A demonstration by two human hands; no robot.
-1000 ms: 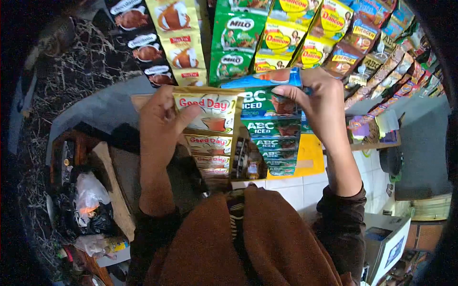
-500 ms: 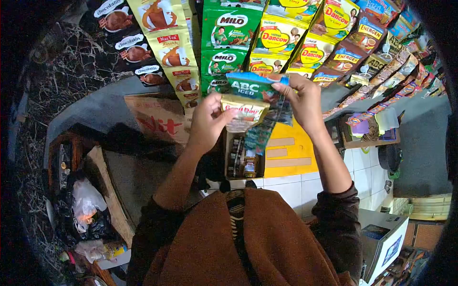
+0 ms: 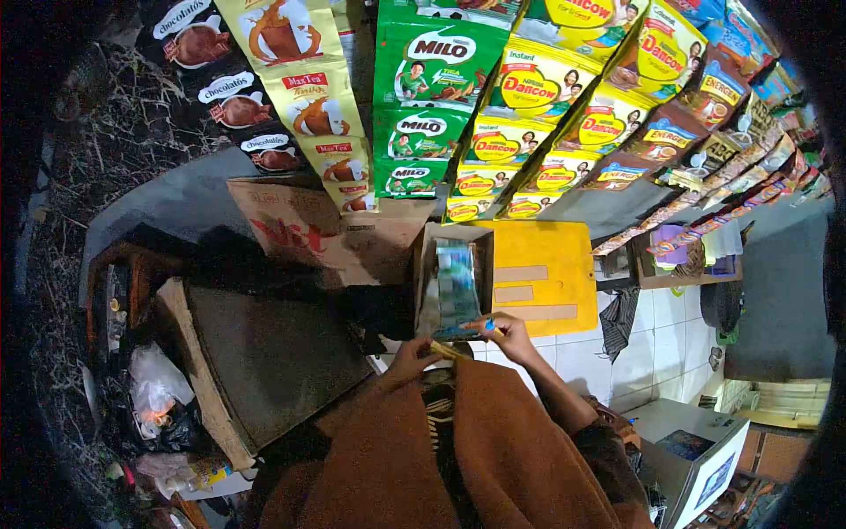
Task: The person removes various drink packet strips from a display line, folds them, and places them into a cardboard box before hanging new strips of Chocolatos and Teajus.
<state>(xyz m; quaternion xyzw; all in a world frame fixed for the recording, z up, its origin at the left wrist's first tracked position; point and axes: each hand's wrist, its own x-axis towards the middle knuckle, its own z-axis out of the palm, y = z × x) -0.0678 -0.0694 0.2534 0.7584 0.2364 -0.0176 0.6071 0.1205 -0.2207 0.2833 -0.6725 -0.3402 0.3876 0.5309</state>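
Observation:
Low in front of my chest, my right hand point(image 3: 511, 336) pinches the blue end of a strip of coffee sachets point(image 3: 456, 286). The blue-green strip stretches away from my fingers over an open cardboard box point(image 3: 424, 256), covering much of its inside. To the left, my left hand point(image 3: 411, 361) is closed on a gold-yellow sachet point(image 3: 450, 351), seen almost edge-on close to my brown garment. The two hands are apart, a short gap between them.
Hanging strips of Milo point(image 3: 429, 132), Dancow point(image 3: 520, 93) and MaxTea sachets point(image 3: 308, 97) fill the space ahead. A yellow board point(image 3: 564, 264) lies right of the box. A dark flat panel point(image 3: 273, 353) is at left; a white printed box point(image 3: 696, 445) stands at lower right.
Both hands have come down from in front of the hanging sachets towards my chest. The coffee strip is now over the box, and the gold sachet has moved away from it.

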